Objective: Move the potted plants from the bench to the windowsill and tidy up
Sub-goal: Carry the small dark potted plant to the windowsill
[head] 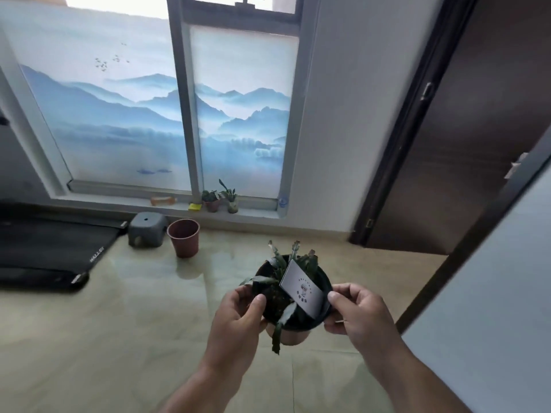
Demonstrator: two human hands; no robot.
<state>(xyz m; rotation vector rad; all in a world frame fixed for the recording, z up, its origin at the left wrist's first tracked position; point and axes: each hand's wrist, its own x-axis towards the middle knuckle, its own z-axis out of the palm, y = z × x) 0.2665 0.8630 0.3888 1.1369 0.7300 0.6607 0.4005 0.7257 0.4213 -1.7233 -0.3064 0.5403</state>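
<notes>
Both hands — left hand (238,317), right hand (360,315) — grip a black potted plant (290,290) by its rim, mid-air; the windowsill (256,214) lies far ahead, slightly left — two small pots (220,201) there.

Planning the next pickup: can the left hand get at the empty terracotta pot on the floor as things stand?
Probably not yet. The left hand and right hand both grip the black potted plant, and the empty terracotta pot stands well ahead by the grey stool. The floor between looks clear.
</notes>
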